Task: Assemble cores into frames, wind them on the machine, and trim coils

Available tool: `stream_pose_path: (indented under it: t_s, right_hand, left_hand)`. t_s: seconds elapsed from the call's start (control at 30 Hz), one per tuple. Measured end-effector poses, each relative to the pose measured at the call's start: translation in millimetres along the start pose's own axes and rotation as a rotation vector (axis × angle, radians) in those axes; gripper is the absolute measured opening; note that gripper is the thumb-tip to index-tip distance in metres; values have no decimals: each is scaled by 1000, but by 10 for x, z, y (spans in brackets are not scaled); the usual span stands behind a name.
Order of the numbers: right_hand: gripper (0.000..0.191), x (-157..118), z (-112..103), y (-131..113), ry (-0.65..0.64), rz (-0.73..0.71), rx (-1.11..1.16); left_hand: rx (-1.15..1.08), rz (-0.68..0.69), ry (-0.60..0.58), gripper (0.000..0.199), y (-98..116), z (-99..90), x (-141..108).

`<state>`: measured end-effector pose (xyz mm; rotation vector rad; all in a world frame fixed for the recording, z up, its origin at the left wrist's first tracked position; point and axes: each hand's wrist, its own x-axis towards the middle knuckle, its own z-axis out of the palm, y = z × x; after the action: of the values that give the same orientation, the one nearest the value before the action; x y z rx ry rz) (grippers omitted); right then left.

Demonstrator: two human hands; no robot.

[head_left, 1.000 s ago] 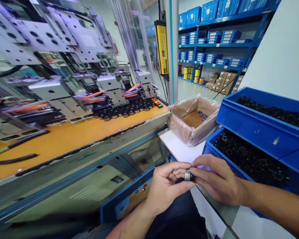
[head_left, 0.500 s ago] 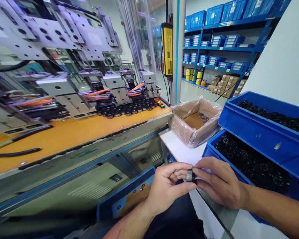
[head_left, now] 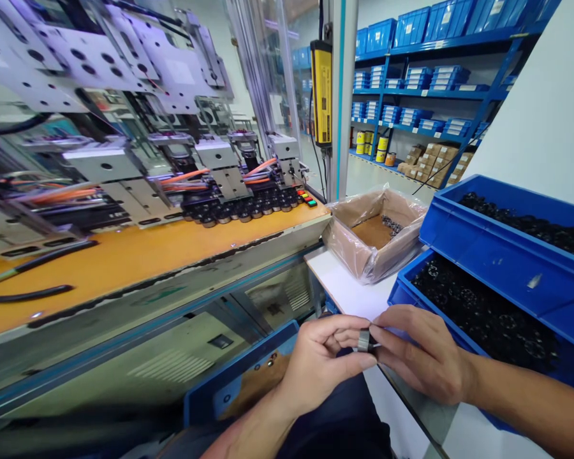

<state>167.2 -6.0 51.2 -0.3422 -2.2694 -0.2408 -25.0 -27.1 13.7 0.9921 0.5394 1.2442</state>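
Low in the middle of the view, my left hand pinches a small silvery metal ring between thumb and fingers. My right hand meets it from the right, its fingertips closed at the dark side of the same ring. Whatever dark part sits at that side is mostly hidden by the fingers. Both hands are over my lap, beside the white table edge. Just right of my right hand stands a blue bin of black parts, with another blue bin of black parts above it.
A plastic-lined cardboard box holds some small metal parts. At left is a machine over an orange worktop, with rows of black round parts and two black-handled tools. A blue bin sits low beside my left arm.
My fingers have shifted slightly around the ring, and less of its dark side shows between them. The view has moved a little; both hands stay in nearly the same place.
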Motion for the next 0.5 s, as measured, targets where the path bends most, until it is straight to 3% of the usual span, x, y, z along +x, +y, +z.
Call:
stream_pose_path:
  t_s: [0.3, 0.5]
  right_hand:
    - [19, -53, 49, -17, -12, 21, 30]
    - [26, -27, 37, -24, 11, -27, -51]
  left_hand:
    - [-78, -68, -47, 36, 11, 5, -18]
    - [-64, 104, 138, 34, -115, 173, -88]
